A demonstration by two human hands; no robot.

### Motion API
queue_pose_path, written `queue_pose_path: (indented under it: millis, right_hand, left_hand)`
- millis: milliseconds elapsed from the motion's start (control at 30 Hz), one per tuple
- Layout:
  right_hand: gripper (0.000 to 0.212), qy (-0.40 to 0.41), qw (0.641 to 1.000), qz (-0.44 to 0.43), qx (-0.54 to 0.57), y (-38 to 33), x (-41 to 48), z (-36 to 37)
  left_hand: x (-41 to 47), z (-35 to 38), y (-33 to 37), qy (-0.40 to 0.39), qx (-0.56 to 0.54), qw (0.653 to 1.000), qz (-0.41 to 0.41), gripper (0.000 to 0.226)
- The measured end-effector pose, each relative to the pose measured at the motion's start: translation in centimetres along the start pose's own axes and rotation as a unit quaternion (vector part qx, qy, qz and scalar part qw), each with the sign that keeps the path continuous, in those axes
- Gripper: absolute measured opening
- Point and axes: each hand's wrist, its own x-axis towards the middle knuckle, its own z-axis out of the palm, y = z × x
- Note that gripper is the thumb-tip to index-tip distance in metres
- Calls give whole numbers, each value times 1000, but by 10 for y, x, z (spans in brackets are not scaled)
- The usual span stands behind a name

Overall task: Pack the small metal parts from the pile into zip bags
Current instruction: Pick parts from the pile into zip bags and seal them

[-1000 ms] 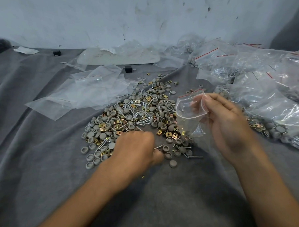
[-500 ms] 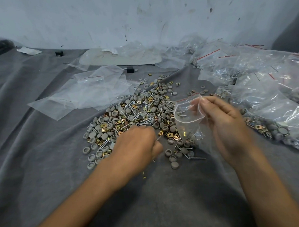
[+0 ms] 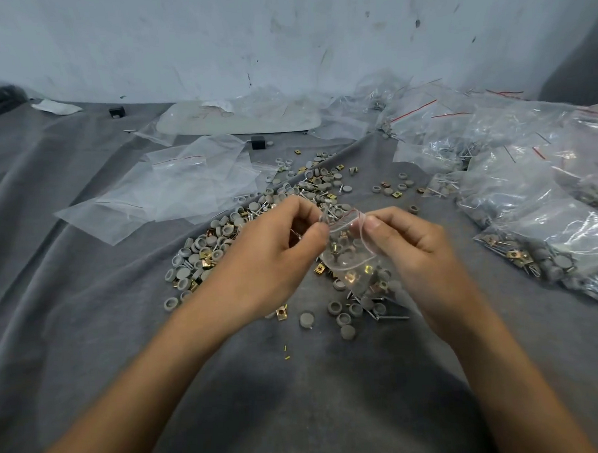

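A pile of small parts (image 3: 219,240), grey round caps, brass clips and thin screws, lies spread on the grey cloth. Above its near edge hangs a small clear zip bag (image 3: 348,255) with a red-lined mouth and a few parts inside. My right hand (image 3: 408,245) pinches the right side of the bag's mouth. My left hand (image 3: 274,251) is raised at the left side of the mouth, its fingertips curled there on something small; whether that is a part or the bag's rim is unclear.
Empty flat zip bags (image 3: 172,187) lie at the back left. A heap of filled bags (image 3: 529,189) covers the right side. Loose caps and a screw (image 3: 346,320) lie near the front. Two small black blocks (image 3: 257,142) and a wall stand behind.
My left hand has lifted off the pile and come up to the bag's mouth. The bag and my right hand have shifted slightly left and lower.
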Motion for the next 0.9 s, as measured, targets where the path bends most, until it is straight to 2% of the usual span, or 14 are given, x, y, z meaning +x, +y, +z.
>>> queue_pose_path:
  millis: [200,433,700,900]
  right_hand:
    - [20,-7,1000,-7,-11,-3,-1,2]
    - [21,-1,1000,-10,-17,-1,1,0]
    - [21,-7,1000,-10,-15,0,0,0]
    - [20,-17,1000,-19,-17,3,1,0]
  left_hand:
    - [-1,1,1,-15,28,999,-12,7]
    - [0,-3,2,7,26,1000,-11,5]
    - [-3,-7,5,8,100,995,11,5]
    - [-3,-4,10,-3,28,1000,11,21]
